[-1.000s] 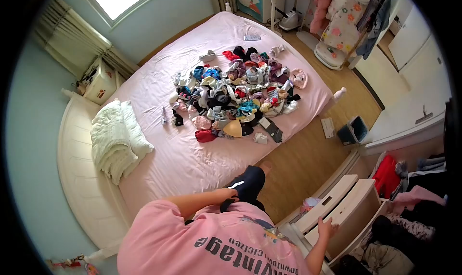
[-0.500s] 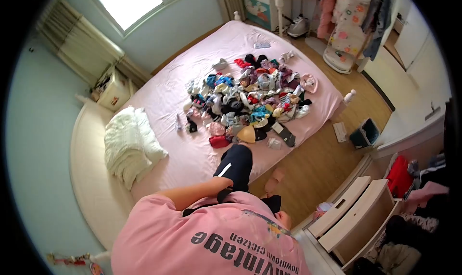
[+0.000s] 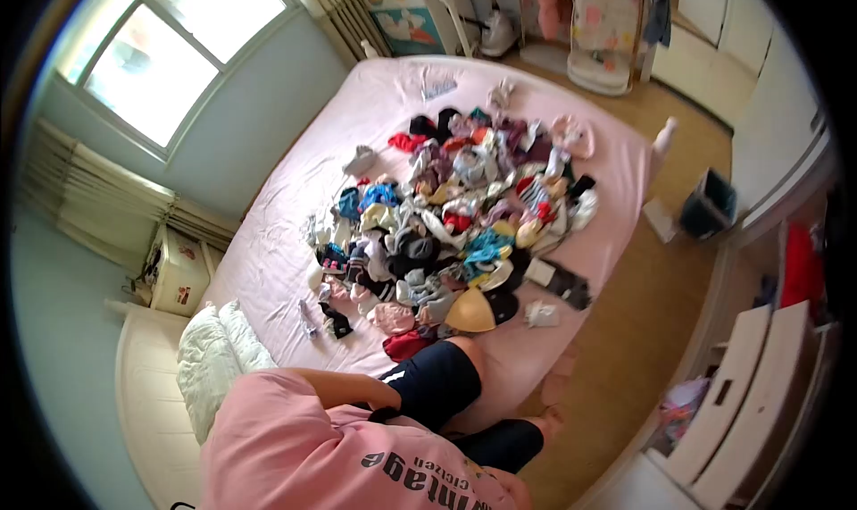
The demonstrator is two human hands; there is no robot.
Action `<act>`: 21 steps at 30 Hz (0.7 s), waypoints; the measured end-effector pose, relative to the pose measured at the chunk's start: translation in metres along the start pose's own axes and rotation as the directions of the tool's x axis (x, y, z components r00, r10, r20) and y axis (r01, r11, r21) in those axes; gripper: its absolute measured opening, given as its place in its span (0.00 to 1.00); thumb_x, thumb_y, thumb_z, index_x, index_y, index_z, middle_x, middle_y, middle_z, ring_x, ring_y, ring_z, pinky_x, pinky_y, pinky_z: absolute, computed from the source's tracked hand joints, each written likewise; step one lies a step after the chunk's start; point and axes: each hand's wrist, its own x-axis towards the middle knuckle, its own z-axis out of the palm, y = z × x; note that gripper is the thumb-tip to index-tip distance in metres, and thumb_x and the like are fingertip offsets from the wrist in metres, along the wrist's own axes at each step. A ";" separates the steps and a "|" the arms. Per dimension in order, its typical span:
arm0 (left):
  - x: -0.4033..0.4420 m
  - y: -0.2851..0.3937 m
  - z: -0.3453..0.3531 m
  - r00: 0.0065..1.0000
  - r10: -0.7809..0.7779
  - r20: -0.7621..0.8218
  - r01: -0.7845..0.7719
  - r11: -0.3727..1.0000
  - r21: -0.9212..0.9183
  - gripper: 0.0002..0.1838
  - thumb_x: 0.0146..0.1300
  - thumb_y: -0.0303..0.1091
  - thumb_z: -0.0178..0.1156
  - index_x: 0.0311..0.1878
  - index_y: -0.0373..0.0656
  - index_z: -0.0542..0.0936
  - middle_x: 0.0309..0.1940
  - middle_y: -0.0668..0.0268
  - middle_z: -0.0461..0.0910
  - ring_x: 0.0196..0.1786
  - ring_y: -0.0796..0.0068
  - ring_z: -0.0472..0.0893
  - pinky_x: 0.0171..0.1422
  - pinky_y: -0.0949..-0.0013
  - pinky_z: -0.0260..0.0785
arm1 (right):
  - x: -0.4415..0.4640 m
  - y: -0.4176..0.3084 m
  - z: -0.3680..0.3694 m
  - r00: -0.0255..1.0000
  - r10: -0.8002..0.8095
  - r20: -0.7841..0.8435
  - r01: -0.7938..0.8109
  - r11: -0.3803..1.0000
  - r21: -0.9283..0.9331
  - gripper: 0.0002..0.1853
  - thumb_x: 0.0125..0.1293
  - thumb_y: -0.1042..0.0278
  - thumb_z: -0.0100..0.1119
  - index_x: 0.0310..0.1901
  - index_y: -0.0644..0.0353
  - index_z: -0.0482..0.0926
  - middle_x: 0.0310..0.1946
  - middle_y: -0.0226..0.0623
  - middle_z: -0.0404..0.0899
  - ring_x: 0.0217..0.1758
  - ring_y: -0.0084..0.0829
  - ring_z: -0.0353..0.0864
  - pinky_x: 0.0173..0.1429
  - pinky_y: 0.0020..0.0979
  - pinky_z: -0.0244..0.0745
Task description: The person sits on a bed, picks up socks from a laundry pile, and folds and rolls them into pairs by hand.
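My left forearm (image 3: 348,390) reaches across my lap, a dark band (image 3: 385,414) at its wrist. The left hand itself is hidden between the pink shirt (image 3: 295,447) and my thigh in dark shorts (image 3: 436,380). Only a bit of skin of my right hand or wrist (image 3: 511,487) shows at the bottom edge, its fingers out of sight. In front of my knee lies a big heap of socks and small garments (image 3: 420,251). Nearest to me in it are a red cloth piece (image 3: 409,344), a tan bra cup (image 3: 471,310) and a pink bundle (image 3: 391,318).
The heap is on a bed with a pink sheet (image 3: 295,233). White bedding (image 3: 210,358) is piled at the left headboard. A dark bin (image 3: 710,204) stands on the wooden floor to the right. Pale drawers (image 3: 728,394) jut out at lower right, and a clothes rack (image 3: 607,37) stands behind.
My view has turned and tilted, so the heap looks closer and more of the window shows. My right hand has dropped toward the bottom edge. The heap looks unchanged.
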 end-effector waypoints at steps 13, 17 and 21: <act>-0.037 -0.342 0.279 0.536 -0.841 0.069 -0.422 -0.337 -0.842 0.22 0.61 0.55 0.47 0.30 0.44 0.74 0.24 0.65 0.78 0.24 0.71 0.77 0.31 0.68 0.71 | 0.192 -0.072 0.091 0.748 -0.545 -0.379 -0.007 0.565 -0.825 0.16 0.55 0.57 0.57 0.30 0.66 0.76 0.24 0.41 0.77 0.29 0.33 0.77 0.34 0.34 0.70; -0.045 -0.349 0.285 0.572 -0.819 -0.045 -0.560 -0.350 -0.750 0.24 0.57 0.59 0.50 0.25 0.45 0.72 0.20 0.66 0.76 0.21 0.72 0.76 0.26 0.68 0.71 | 0.165 -0.073 0.115 0.075 -0.852 -0.518 -0.806 0.254 -0.535 0.17 0.49 0.59 0.61 0.38 0.60 0.75 0.41 0.43 0.75 0.50 0.45 0.69 0.52 0.42 0.63; -0.060 -0.357 0.273 0.586 -0.808 -0.055 -0.471 -0.285 -0.835 0.26 0.57 0.60 0.49 0.24 0.43 0.74 0.19 0.64 0.77 0.21 0.70 0.76 0.25 0.67 0.70 | 0.139 -0.040 0.114 -0.290 -0.674 -0.679 -0.855 0.502 -0.133 0.27 0.48 0.58 0.62 0.51 0.56 0.72 0.61 0.44 0.58 0.67 0.43 0.50 0.66 0.42 0.48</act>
